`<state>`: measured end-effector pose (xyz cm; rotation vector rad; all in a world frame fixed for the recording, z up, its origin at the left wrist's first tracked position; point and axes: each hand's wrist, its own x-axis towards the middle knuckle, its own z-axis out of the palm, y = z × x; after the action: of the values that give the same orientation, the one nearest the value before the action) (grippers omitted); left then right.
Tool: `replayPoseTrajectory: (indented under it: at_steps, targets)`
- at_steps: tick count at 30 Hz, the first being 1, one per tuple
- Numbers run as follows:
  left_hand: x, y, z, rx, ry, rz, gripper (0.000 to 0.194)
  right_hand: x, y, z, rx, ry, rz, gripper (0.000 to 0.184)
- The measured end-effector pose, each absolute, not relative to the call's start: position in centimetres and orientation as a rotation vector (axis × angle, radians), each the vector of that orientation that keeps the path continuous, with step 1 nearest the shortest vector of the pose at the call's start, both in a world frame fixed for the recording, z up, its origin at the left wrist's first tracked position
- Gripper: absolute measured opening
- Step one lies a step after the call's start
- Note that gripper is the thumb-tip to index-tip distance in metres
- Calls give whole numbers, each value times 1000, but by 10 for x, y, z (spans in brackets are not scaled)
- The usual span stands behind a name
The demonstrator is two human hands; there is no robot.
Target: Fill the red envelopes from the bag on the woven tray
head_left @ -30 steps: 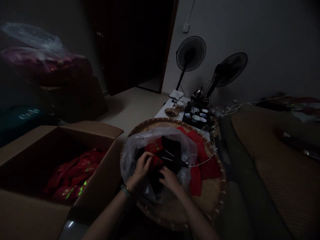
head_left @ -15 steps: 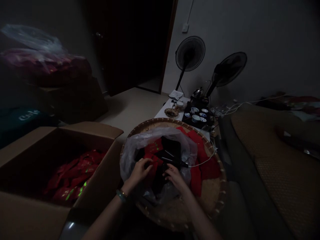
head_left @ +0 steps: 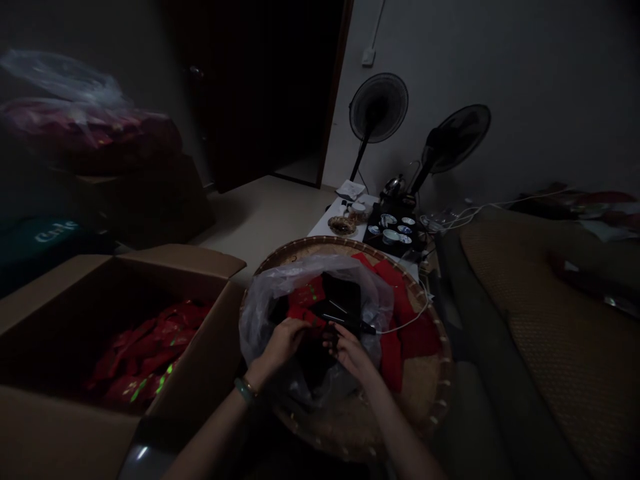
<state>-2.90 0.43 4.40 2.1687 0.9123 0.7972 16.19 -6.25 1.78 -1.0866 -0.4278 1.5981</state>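
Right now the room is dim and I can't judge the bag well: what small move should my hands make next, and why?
Probably lift the red packet pinched between the left hand and the right hand up out of the clear plastic bag. Both hands already meet on it at the bag's open mouth on the woven tray, and more red pieces lie loose beside the bag.

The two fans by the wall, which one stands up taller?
The left fan, nearer the dark doorway. Its round head sits higher against the wall and faces the camera, while the right fan is lower and tilted sideways.
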Motion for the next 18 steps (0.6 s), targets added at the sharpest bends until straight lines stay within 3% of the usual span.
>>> replayPoseTrajectory:
  at_steps: [8,15,18]
  targets:
    - [-26,2,58,2097,989,814,25,159,-60,17,-1195,-455,1561,43]
    - [-24,6,58,1888,1214,791,22,159,-62,10,-1330,-613,1432,68]
    - [-24,9,55,1769,1274,776,21,159,-61,9,-1365,-664,1387,57]
